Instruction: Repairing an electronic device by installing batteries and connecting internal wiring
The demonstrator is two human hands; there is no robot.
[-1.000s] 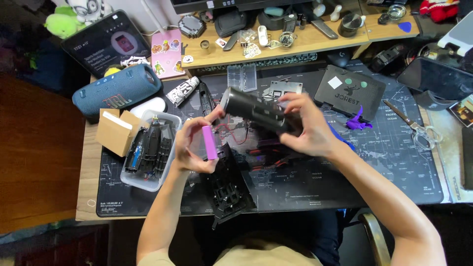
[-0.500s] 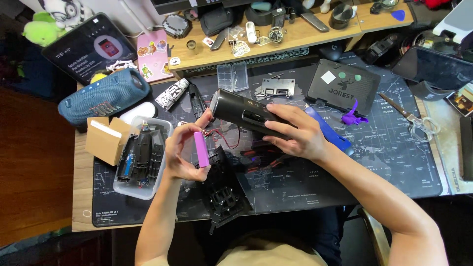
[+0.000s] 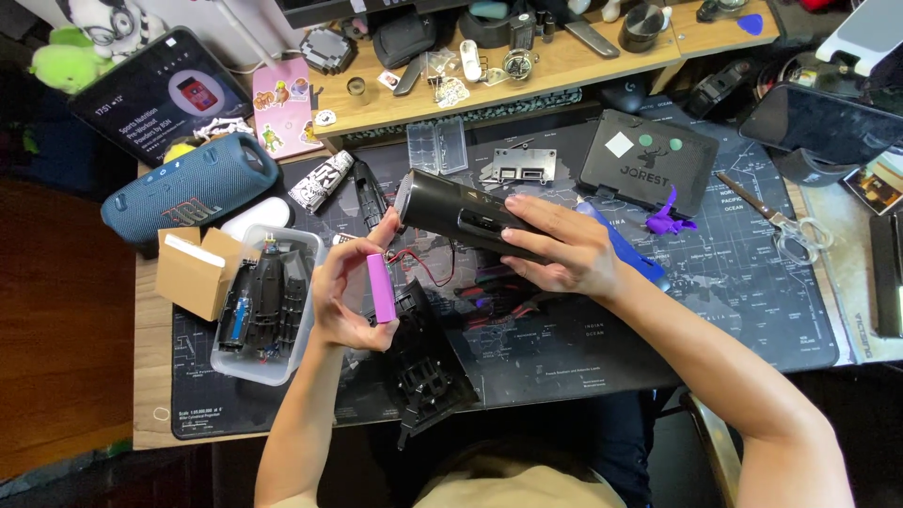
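My left hand [image 3: 350,292] holds a purple cylindrical battery cell [image 3: 380,288] upright, and its index finger touches the open end of a black tube-shaped housing [image 3: 450,211]. My right hand [image 3: 562,246] lies over that housing and grips it from the right side. Thin red and black wires [image 3: 425,269] hang from the housing toward the mat. A black ribbed plastic part [image 3: 428,367] lies on the dark desk mat [image 3: 715,310] below my hands.
A clear tray [image 3: 299,335] with black parts stands at the left, next to a cardboard box [image 3: 191,270] and a blue cylindrical speaker [image 3: 188,191]. Scissors [image 3: 781,218], a black case [image 3: 649,162] and a purple figure [image 3: 664,218] are at the right.
Both hands stay on the same things. The housing has tilted slightly and the battery cell has shifted a little closer to its open end; the camera view has also drifted.
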